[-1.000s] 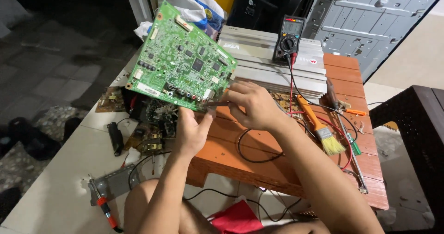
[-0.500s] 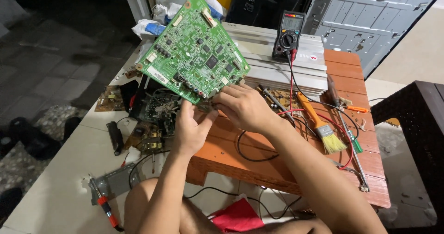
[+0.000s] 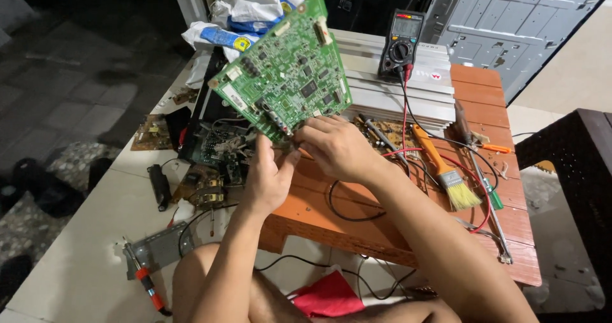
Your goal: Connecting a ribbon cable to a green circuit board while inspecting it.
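A green circuit board (image 3: 287, 68) is held tilted up above a low orange wooden table (image 3: 408, 234). My left hand (image 3: 268, 179) grips the board's lower edge from below. My right hand (image 3: 335, 147) pinches the same lower edge from the right, fingers closed on it. Both hands meet at the board's bottom corner. Under the board lies a pile of dark electronic parts and wires (image 3: 220, 147).
A black multimeter (image 3: 401, 42) with red and black leads stands on a ribbed metal panel (image 3: 395, 96). An orange-handled brush (image 3: 446, 173), screwdrivers (image 3: 484, 147) and a second board lie on the table. A small metal part (image 3: 159, 249) and a red cloth (image 3: 328, 294) lie on the floor.
Both hands have lifted the green board higher and tilted it more upright, moving it to the right over the table. The hands stay at its lower edge.
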